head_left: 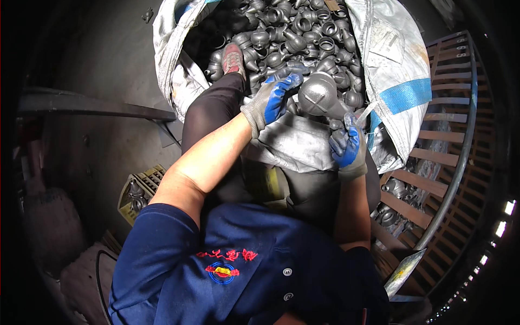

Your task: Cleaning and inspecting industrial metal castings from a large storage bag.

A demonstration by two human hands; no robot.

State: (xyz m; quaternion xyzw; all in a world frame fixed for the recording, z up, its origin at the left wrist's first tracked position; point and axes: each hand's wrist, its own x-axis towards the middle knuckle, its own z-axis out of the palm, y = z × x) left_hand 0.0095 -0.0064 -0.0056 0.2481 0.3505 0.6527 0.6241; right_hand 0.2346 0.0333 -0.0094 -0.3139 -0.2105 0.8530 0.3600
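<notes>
Between my hands is a dark grey metal casting (318,95), with a round bulb, raised seam lines and a narrower neck toward the lower right. My left hand (275,96), in a grey and blue coated work glove, closes on the bulb's left side. Gloved the same way, my right hand (348,143) grips the end of the neck with bent fingers. The piece is tilted above the near edge of a large white woven sack (295,143). Many similar castings (292,40) lie heaped in the sack beyond my hands.
At right, a curved metal-framed rack with slats (447,138) stands beside the sack, with castings (395,188) visible below. A yellowish crate (130,203) holding castings sits on the left floor. A metal bar (97,104) runs along the left. My shoe (233,59) rests against the heap.
</notes>
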